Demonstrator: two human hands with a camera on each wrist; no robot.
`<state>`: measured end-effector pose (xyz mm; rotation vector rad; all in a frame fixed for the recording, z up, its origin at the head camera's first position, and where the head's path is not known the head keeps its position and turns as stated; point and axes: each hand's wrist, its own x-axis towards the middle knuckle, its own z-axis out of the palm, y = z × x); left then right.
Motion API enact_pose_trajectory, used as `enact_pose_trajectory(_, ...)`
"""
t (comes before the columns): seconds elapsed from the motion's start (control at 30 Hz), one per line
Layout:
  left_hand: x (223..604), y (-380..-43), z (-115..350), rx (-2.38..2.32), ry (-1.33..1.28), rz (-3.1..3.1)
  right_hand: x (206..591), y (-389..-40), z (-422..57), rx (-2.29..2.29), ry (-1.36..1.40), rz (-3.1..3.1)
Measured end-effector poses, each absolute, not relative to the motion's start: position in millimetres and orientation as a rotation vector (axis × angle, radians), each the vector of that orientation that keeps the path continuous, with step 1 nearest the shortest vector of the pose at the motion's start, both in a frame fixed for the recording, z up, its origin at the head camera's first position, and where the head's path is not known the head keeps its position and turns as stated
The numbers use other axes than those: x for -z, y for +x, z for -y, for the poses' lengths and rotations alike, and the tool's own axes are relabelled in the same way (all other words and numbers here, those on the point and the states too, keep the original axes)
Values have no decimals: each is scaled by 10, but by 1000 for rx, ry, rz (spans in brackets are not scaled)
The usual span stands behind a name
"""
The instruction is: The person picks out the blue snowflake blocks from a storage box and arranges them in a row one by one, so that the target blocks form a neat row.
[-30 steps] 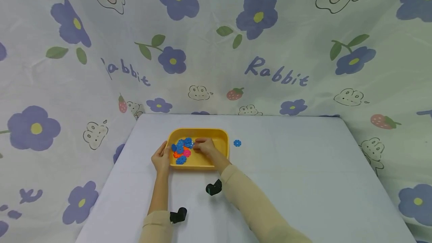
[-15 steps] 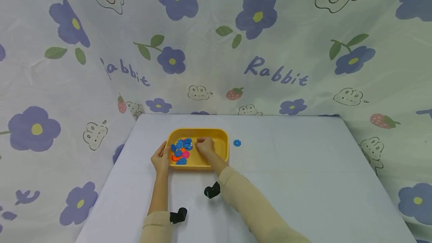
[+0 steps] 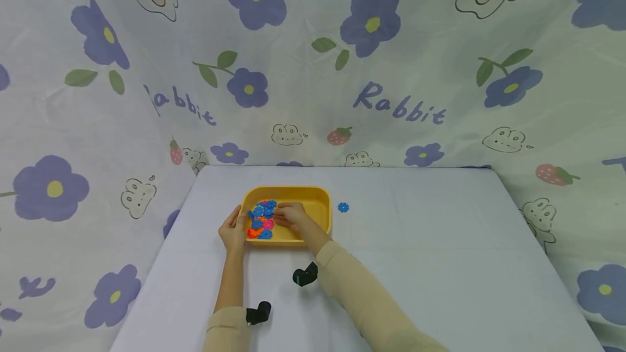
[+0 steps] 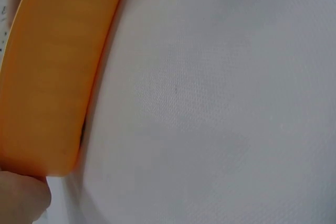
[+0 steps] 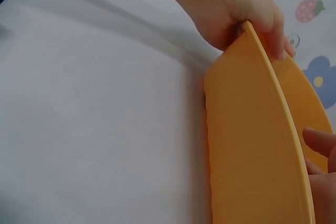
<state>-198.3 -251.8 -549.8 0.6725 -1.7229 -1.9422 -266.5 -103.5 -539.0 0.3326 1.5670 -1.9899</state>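
A yellow tray point(image 3: 318, 208) sits on the white table. My left hand point(image 3: 233, 230) grips its left end; in the right wrist view the left thumb hooks over the rim while the palm stays outside. In the tray's left half lie several small notched plastic discs: blue discs point(image 3: 257, 224), a pink disc point(image 3: 268, 224) and orange discs point(image 3: 253, 232). My right hand point(image 3: 293, 217) is inside the tray, its fingers extended towards the right side of the pile. No disc shows in its grasp. Its fingers also appear behind the tray wall in the right wrist view.
One blue disc point(image 3: 343, 207) lies alone on the table point(image 3: 415, 265), just right of the tray. Black wrist cameras point(image 3: 305, 275) stick out from both sleeves. A patterned cloth point(image 3: 313, 86) hangs behind the table and along both sides.
My right hand drew back slightly with curled fingers, then reached left again with them extended. Some discs have shifted towards the tray's left end. My left hand keeps its place on the tray.
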Motion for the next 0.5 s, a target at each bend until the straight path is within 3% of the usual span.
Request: enact_pose_trajectory(0.5,5491,-1968,2513,1944,661,1724,5426,-2643,1073,2119,321,-1478)
